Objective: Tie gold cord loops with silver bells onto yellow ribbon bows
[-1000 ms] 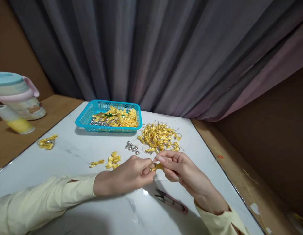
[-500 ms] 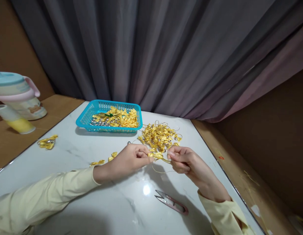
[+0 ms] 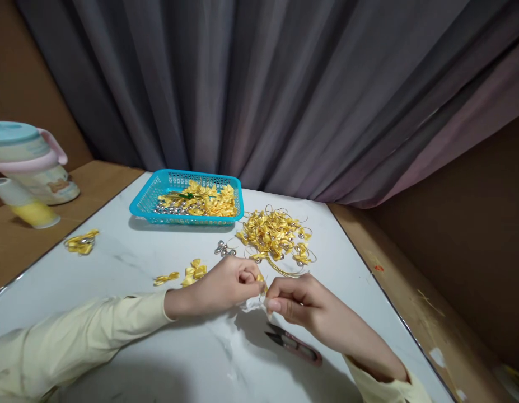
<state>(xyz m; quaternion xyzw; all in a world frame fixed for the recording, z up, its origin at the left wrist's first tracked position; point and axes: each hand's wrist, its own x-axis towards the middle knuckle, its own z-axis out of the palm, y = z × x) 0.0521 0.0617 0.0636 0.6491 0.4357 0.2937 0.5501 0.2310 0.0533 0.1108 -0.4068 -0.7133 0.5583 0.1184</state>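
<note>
My left hand [image 3: 228, 282] is closed, with a small yellow ribbon bow [image 3: 260, 278] pinched at its fingertips. Close against it, my right hand [image 3: 303, 305] has thumb and forefinger pressed together; whatever is between them is too small to make out. Under the fingertips shows a whitish patch [image 3: 253, 304] that I cannot identify. Just beyond both hands lies a pile of yellow bows with bells and gold cords [image 3: 271, 232]. Loose gold cords [image 3: 284, 272] stick out at its near side. Below my right hand rest thread snips [image 3: 295, 344].
Behind stands a blue basket [image 3: 144, 210] of bows and silver bells. Several loose bells [image 3: 223, 249] lie beyond my left hand, and loose bows [image 3: 195, 271] beside its wrist. Another bow bunch [image 3: 82, 242], a yellow thread spool [image 3: 32, 210] and a lidded cup [image 3: 53, 184] are at left.
Both hands have come nearer to me and closer together. Gold cords by my right fingers now lie beside the pile. Loose bells and another bow have come into view.
</note>
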